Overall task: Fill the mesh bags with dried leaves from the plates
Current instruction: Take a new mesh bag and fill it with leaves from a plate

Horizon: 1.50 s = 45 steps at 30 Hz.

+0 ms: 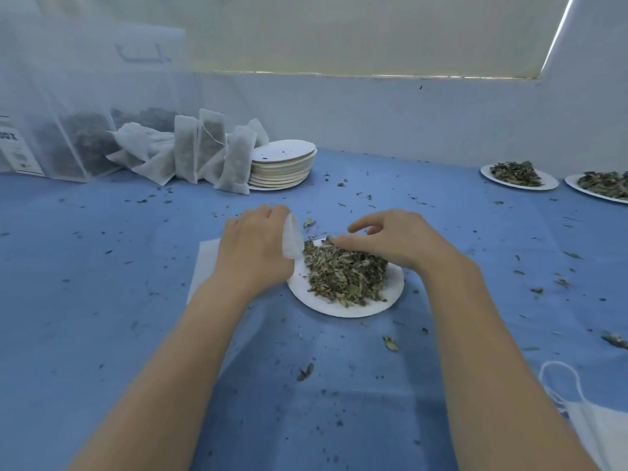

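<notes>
On the blue cloth-covered table [102,283], strewn with dark leaf crumbs, a round white paper plate [343,305] sits in the middle, just in front of the person, carrying a heap of dried green-brown leaves [343,270]. The left hand [253,248] rests at the plate's left edge, its fingers closed on a small white mesh bag [292,239] that hangs down against the left side of the heap. The right hand [397,237] lies over the far right part of the heap, with the thumb and curled forefinger apart and the fingertips touching the leaves; whether any leaves are pinched between them cannot be told. Under the left wrist a flat white sheet [207,263] lies on the cloth, partly beneath the plate. At the far left a row of filled white mesh bags [204,151] leans together, some showing dark contents, beside a stack of empty white paper plates [283,164] to their right and a clear plastic bag of dark leaves [74,144] to their left. At the far right two more white plates of dried leaves [518,175] stand side by side, the second cut by the frame edge. At the near right corner lies a white face mask with ear loops [591,413].
</notes>
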Tool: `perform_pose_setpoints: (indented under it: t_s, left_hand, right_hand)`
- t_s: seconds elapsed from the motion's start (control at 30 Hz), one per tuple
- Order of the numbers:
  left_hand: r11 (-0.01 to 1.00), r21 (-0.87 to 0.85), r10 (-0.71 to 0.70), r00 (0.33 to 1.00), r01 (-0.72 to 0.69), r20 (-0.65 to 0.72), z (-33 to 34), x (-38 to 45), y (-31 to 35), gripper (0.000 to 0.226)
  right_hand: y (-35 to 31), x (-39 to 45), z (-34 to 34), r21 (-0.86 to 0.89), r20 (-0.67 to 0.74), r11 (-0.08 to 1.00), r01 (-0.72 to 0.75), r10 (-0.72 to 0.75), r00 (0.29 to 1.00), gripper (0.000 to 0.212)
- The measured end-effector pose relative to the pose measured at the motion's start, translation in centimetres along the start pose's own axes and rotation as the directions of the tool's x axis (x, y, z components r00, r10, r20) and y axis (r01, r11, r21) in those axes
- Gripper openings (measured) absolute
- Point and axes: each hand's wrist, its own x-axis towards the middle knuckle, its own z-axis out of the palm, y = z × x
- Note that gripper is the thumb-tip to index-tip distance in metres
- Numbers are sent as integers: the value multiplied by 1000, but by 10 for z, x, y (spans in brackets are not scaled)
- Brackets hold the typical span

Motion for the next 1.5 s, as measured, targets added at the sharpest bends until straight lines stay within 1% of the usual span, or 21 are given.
perform_pose_setpoints:
  t_s: [0.07, 0.13, 0.17, 0.23, 0.37, 0.43, 0.53, 0.63, 0.7, 0.77, 0.87, 0.97, 1.03, 1.13, 1.27, 1.3, 1.37, 1.43, 1.5]
  left_hand:
    - [999, -38, -3, 1000, 4, 20, 2, 0, 3, 45]
    - [999, -52, 7, 1000, -5, 30, 2, -2, 4, 46]
    - [998, -58, 11, 999, -9, 31, 1, -3, 5, 47]
    - [997, -75, 17, 1000, -15, 25, 0, -6, 6, 48]
    - [995, -100, 22, 999, -19, 26, 3, -13, 6, 46]
    - [993, -114, 19, 999, -15, 36, 6, -14, 6, 45]
    - [987, -163, 17, 999, -8, 52, 6, -15, 6, 48]
    - [968, -249, -13, 997, 31, 73, 3, -14, 7, 49]
    - [955, -291, -35, 996, 57, 83, 1, -15, 9, 49]
    - [944, -322, -55, 995, 77, 79, 0, -15, 11, 50]
    - [933, -347, -75, 995, 95, 68, 0, -15, 13, 49]
    - [915, -387, -103, 993, 115, 52, 1, -14, 14, 40]
    - [905, -403, -127, 991, 134, 42, 2, -14, 14, 39]
    - [917, -377, -122, 992, 126, 34, 3, -13, 15, 41]
    - [919, -377, -110, 994, 112, 25, 4, -13, 15, 41]
    - [919, -379, -108, 994, 107, 19, 4, -13, 15, 42]
    - [913, -397, -104, 995, 98, 8, 4, -13, 16, 43]
    - [902, -420, -103, 995, 95, 3, 5, -14, 18, 45]
    - [901, -422, -108, 994, 98, 1, 5, -14, 18, 43]
  right_hand:
    - [-1, -3, -8, -92, 99, 996, -22, 31, 995, 58]
    - [-1, -5, -14, -154, 189, 988, -35, 64, 980, 61]
    - [-1, -6, -15, -152, 208, 988, -34, 66, 976, 59]
    - [0, -5, -13, -130, 189, 991, -15, 40, 981, 49]
    - [5, -3, -5, -48, 79, 999, 22, -18, 997, 18]
    - [7, -3, -4, 2, 23, 999, 45, -45, 999, 8]
    - [9, -5, -11, 70, -84, 993, 96, -90, 992, 12]
    - [6, -9, -21, 136, -202, 977, 161, -132, 970, 17]
    - [0, -13, -25, 177, -222, 961, 213, -172, 960, 14]
    - [-9, -15, -25, 186, -191, 946, 266, -230, 954, 13]
    - [-24, -15, -16, 135, -115, 937, 322, -308, 944, 13]
    - [-36, -12, -3, 33, -58, 936, 350, -348, 936, 14]
    - [-40, -11, 5, 12, -37, 933, 360, -360, 932, 12]
    - [-44, -11, 12, 96, -5, 922, 374, -376, 927, 14]
    - [-42, -15, 9, 243, 122, 902, 358, -394, 911, 23]
    - [-40, -14, 8, 278, 127, 895, 348, -394, 910, 24]
    - [-37, -13, 8, 333, 65, 888, 318, -358, 931, 24]
    - [-35, -10, 11, 345, -8, 887, 308, -325, 946, 28]
    - [-36, -9, 13, 383, -12, 871, 306, -327, 945, 31]
